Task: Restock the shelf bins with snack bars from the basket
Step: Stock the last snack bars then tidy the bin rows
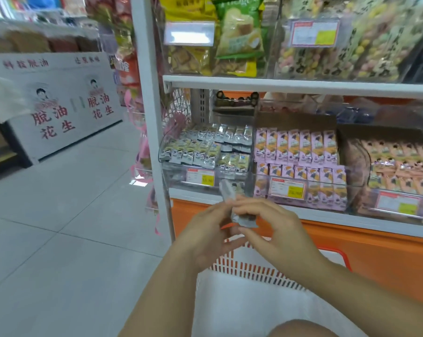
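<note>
Both hands hold one silver-wrapped snack bar (227, 193) upright in front of the lower shelf. My left hand (207, 235) cups it from the left and below; my right hand (268, 227) pinches its lower end from the right. Behind it stands the clear left bin (171, 166) with several white and silver bars. A pink-bar bin (300, 166) is next to it on the right. Below my hands the orange-and-white basket (266, 271) sits with a white bag inside; its contents are hidden.
A peach-bar bin (400, 171) stands at the far right. The upper shelf (290, 85) carries bagged snacks. The white shelf post (152, 117) runs at left, with pink ribbons hanging beside it. Grey tiled aisle floor (59, 227) lies left, and a white display counter (59, 105) beyond.
</note>
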The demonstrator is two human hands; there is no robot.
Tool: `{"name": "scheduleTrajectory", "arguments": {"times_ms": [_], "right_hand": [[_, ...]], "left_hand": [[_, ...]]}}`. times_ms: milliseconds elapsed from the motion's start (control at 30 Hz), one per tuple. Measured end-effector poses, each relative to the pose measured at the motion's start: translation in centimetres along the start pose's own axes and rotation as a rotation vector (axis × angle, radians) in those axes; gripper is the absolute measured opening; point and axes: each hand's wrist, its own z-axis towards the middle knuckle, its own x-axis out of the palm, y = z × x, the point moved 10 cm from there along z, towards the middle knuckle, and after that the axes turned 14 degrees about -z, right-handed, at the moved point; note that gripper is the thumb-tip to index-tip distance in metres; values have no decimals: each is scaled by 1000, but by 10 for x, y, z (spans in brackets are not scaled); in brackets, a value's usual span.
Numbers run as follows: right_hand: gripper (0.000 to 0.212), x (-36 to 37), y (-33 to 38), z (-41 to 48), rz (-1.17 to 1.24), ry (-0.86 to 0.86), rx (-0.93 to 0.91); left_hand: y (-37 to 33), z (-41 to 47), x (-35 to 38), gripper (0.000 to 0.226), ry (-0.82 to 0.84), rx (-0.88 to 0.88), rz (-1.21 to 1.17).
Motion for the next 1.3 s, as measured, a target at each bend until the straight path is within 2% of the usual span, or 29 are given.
{"name": "scheduleTrajectory", "arguments": {"times_ms": [133,267,433,533,700,800,933,1033,1133,1233,1300], "right_hand": [[48,21,-15,9,95,81,200],[44,33,-30,33,93,68,278],[31,39,-52,75,22,-2,322],[32,41,-70,106,-121,-24,376],[35,72,-105,145,-399,174,412],[40,91,-101,149,-436,284,360],[62,99,-93,143,-433,395,313],[70,91,-92,134,-405,464,300],[68,77,-79,123,-417,447,210],[55,58,-63,97,-377,410,123],[43,54,-64,65,-372,483,84]], "left_hand": [[-11,17,-2,24,-22,71,-103],[-25,35,-4,24,-85,150,-136],[-60,48,-23,27,-218,365,259],[-67,43,-37,35,-341,429,449],[-67,41,-38,34,-322,433,596],[-68,40,-40,35,-322,435,647],[-64,42,-42,36,-311,424,719],[-61,44,-36,37,-283,431,779],[-54,44,-28,39,-251,448,894],[-36,46,-19,38,-200,442,1084],[-19,51,-16,37,-162,413,1192]]}}
